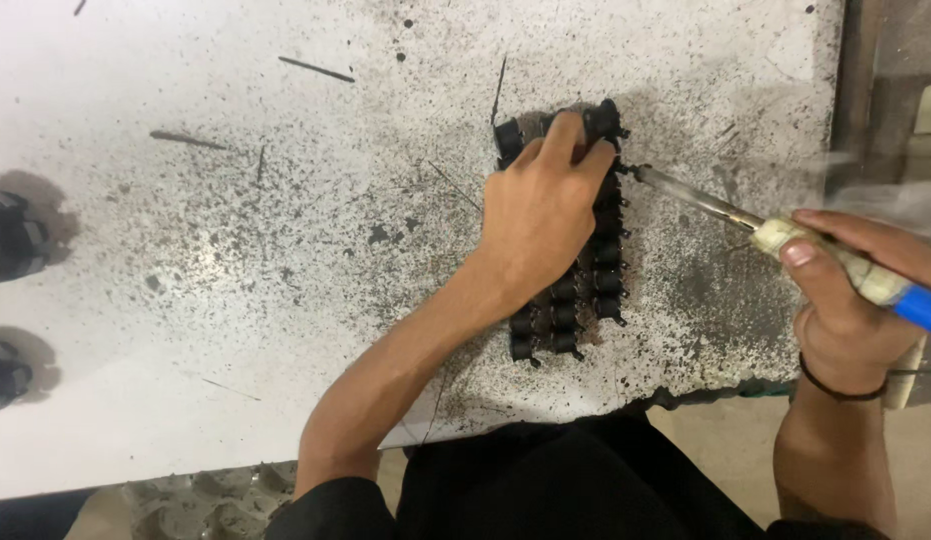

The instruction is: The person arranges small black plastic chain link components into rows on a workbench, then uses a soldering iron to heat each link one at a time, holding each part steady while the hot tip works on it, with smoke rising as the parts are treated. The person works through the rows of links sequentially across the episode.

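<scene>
A block of several small black components (585, 290) lies in rows on the stained white table (235, 300). My left hand (540, 215) rests flat on top of the block, fingers pressing its far end. My right hand (850, 300) grips a soldering iron (835, 258) with a taped, blue handle. Its metal tip touches the right edge of the block near my left fingertips.
Two dark objects (10, 240) sit at the table's left edge, one above the other. Thin wire scraps (315, 68) and black specks are scattered over the table's far part. A dark post (853, 80) borders the table on the right.
</scene>
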Motion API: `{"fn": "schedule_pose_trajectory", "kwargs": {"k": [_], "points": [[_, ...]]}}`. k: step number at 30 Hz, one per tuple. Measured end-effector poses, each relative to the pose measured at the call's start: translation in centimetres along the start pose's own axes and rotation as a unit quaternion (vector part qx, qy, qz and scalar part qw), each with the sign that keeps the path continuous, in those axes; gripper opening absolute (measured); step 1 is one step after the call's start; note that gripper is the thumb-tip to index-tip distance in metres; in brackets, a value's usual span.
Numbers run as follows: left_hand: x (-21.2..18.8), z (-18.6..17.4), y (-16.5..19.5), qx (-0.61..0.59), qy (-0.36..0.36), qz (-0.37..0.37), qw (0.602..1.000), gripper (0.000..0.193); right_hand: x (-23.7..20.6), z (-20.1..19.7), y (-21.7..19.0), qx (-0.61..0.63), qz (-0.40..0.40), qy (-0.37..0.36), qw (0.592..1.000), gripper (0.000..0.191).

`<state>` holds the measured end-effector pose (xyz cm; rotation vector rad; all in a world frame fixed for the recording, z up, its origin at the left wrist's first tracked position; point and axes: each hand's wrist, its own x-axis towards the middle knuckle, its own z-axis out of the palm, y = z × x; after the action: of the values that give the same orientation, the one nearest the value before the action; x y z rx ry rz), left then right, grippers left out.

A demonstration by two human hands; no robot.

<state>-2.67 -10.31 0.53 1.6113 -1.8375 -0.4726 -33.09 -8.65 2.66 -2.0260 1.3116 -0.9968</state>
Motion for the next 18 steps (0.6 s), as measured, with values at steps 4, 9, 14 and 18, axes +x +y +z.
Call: {"fn": "schedule_pose_trajectory", "kwargs": {"k": [4, 9, 14, 18], "points": [[-0.5, 1.3, -0.2, 0.006, -0.011, 0.01, 1.0, 0.015, 0.3, 0.1, -0.3, 0.015, 0.011, -0.018, 1.0, 0.018], [-0.2, 1.6, -0.1, 0.021, -0.018, 0.032, 0.999, 0.013, 0.5, 0.0, -1.2, -0.005, 0.027, -0.035, 0.999, 0.017], [-0.1, 1.7, 0.0, 0.025, -0.021, 0.04, 0.999, 0.016, 1.7, 0.2, -1.8, -0.018, 0.023, -0.06, 0.998, 0.02], [-0.1, 1.9, 0.2, 0.036, -0.02, 0.044, 0.998, 0.016, 2.6, 0.2, -3.1, -0.032, 0.008, -0.082, 0.996, 0.022]]}}
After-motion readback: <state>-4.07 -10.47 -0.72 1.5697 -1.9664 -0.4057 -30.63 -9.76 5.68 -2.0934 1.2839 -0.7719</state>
